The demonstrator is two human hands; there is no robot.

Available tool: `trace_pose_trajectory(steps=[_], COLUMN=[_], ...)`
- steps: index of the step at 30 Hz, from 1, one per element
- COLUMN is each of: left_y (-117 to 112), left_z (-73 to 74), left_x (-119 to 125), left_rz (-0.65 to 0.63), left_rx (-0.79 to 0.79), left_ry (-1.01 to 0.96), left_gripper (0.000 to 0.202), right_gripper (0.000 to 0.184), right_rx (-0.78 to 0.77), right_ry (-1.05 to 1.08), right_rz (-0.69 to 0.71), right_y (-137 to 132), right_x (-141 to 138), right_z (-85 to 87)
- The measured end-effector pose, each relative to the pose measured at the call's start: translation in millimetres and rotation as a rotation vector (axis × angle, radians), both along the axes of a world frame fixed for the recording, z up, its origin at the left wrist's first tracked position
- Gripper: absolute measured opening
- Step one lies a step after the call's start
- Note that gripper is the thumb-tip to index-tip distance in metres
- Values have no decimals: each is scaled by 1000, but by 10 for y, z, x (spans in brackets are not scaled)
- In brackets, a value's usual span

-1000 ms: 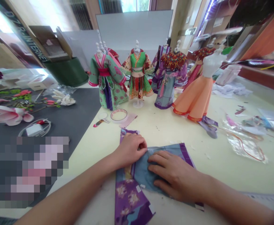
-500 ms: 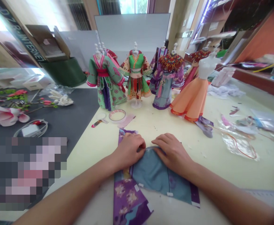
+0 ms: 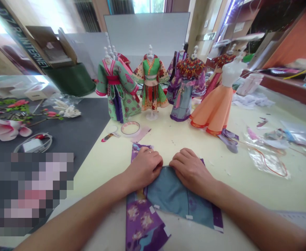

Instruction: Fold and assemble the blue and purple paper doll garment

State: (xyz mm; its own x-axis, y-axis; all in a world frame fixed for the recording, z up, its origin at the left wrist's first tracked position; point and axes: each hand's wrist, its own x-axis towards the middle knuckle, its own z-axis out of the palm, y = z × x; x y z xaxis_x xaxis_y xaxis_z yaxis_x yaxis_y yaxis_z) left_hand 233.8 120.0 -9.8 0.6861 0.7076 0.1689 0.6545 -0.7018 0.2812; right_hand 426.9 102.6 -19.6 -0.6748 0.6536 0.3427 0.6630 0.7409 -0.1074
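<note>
A blue-grey piece of fabric (image 3: 172,197) with small white tabs along its near edge lies on the table in front of me. My left hand (image 3: 145,166) pinches its top edge on the left. On the right, my right hand (image 3: 191,169) grips the same edge with curled fingers, a short gap away from the left. Purple patterned fabric (image 3: 144,223) runs down the left side, partly under my left hand. The fingertips of both hands are partly hidden.
Small dress forms wear a green robe (image 3: 126,89), a green-and-red outfit (image 3: 153,80), a purple-blue dress (image 3: 183,99) and an orange skirt (image 3: 214,108). A tape roll (image 3: 130,128) lies beyond my hands. Plastic bags (image 3: 269,162) are at right, a charger (image 3: 34,144) at left.
My right hand's fingers have curled down onto the fabric's top edge. My left hand stays almost in place on the edge.
</note>
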Motion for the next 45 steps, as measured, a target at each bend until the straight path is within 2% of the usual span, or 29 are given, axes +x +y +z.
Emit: trace_pose_trajectory(steps=[16,20,24,30,36,45], left_y=[-18,-25,-99,-212,-229,-258], left_z=[-1,9,84,183,178,211], left_x=[-33,-48,-55,-44,-45,-39], left_rz=[-77,-110,-165,-153,-146,-144], left_rx=[84,167,250,230,221,211], left_ry=[57,113,234,309,296,296], left_gripper=[18,20,18,15,15,14], right_gripper=[23,22,23,23,21,20], right_rx=[-16,-26,-38,-69,-75,-113], right_ry=[-42,-64,-100,-122,-183,-158], right_rz=[52,62,82,79,57,68], right_y=[-5,-11,-54,-123,-139,-157], right_x=[32,39,58,59,17,45], right_z=[-13,0,43,133,157,148])
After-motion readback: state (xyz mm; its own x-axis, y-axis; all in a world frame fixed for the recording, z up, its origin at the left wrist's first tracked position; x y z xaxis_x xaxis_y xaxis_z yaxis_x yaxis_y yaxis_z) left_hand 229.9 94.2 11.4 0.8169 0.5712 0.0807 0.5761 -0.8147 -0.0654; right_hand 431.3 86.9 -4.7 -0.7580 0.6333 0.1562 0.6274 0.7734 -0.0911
